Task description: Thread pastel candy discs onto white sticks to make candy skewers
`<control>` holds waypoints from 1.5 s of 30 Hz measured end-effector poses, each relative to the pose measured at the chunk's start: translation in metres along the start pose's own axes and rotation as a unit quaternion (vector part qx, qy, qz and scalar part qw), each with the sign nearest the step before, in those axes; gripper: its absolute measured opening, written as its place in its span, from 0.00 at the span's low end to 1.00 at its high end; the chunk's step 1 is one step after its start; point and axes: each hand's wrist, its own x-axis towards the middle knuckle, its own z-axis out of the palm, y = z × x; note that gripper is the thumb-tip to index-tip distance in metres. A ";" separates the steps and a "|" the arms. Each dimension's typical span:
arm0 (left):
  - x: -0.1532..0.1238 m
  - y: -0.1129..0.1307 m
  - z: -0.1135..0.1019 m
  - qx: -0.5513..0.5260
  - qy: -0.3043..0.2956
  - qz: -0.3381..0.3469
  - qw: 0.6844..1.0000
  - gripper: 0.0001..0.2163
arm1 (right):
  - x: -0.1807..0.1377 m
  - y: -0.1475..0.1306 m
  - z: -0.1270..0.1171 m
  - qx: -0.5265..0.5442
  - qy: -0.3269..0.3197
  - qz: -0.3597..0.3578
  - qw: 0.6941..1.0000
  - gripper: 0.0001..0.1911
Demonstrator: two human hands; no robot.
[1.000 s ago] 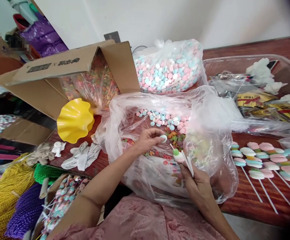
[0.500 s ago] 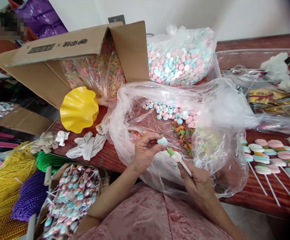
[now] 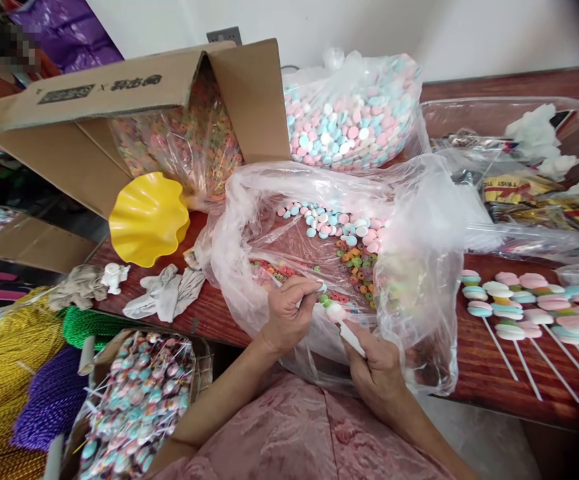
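Note:
My right hand [image 3: 376, 367] is closed around a white lollipop stick [image 3: 352, 339], held slanting up to the left. On its upper end sit a pale pink-and-white round candy [image 3: 336, 313] and a green gummy ring [image 3: 325, 301]. My left hand [image 3: 290, 316] pinches a pale blue round candy [image 3: 322, 288] right at the stick's tip; fingers partly hide it. Beneath both hands spreads an opened clear plastic bag [image 3: 234, 220]. Inside it lie loose pastel round candies [image 3: 352, 227] and coloured gummy rings [image 3: 359, 263].
Finished candy sticks [image 3: 512, 310] lie at right, near a clear tray [image 3: 439, 110] of wrappers. Behind stand a full candy bag [image 3: 354, 120] and an open carton [image 3: 254, 100]. At left are a yellow wavy bowl [image 3: 149, 220], gloves [image 3: 164, 293] and a box of wrapped candy sticks [image 3: 202, 360].
My left hand has brought the blue candy onto or against the stick's tip. The stick has shifted left and slightly down with my right hand. The whole view has slid a little.

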 end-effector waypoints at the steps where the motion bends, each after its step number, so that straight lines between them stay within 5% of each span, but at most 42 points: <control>1: -0.001 -0.001 0.001 -0.006 0.002 -0.007 1.000 0.06 | 0.000 0.001 0.002 0.006 0.005 -0.002 1.000 0.24; 6: -0.005 -0.005 0.012 -0.054 0.031 -0.055 0.997 0.03 | 0.004 0.007 0.011 0.016 0.033 0.024 0.999 0.21; 10: -0.005 -0.005 0.018 -0.114 0.045 -0.102 0.987 0.10 | 0.010 0.001 0.014 0.066 -0.010 0.052 0.996 0.16; 13: 0.004 0.001 0.017 -0.179 0.011 -0.140 0.974 0.19 | 0.016 -0.005 0.011 0.104 -0.001 0.092 0.990 0.16; 20: 0.005 0.007 0.023 -0.153 -0.086 -0.216 0.961 0.16 | 0.020 -0.007 0.007 0.136 0.032 0.124 0.982 0.15; 28: -0.018 0.008 0.040 -0.115 -0.084 -0.123 0.982 0.13 | 0.012 -0.006 0.007 0.167 0.030 0.171 0.971 0.19; 32: -0.018 0.012 0.050 -0.149 -0.108 -0.153 0.971 0.14 | 0.014 -0.001 0.000 0.159 0.035 0.182 0.970 0.20; 36: 0.007 0.009 0.042 -0.203 -0.125 -0.216 0.947 0.20 | 0.013 0.014 -0.016 0.154 0.071 0.214 0.962 0.21; 39: 0.045 -0.002 0.025 -0.118 -0.146 -0.173 0.967 0.16 | 0.009 0.034 -0.027 0.175 0.111 0.262 0.943 0.20; 42: 0.082 -0.016 0.022 0.055 -0.247 -0.078 0.964 0.09 | 0.002 0.051 -0.033 0.195 0.143 0.298 0.923 0.21; 45: 0.104 -0.031 0.043 0.183 -0.389 -0.010 0.903 0.11 | -0.004 0.054 -0.035 0.184 0.159 0.305 0.921 0.22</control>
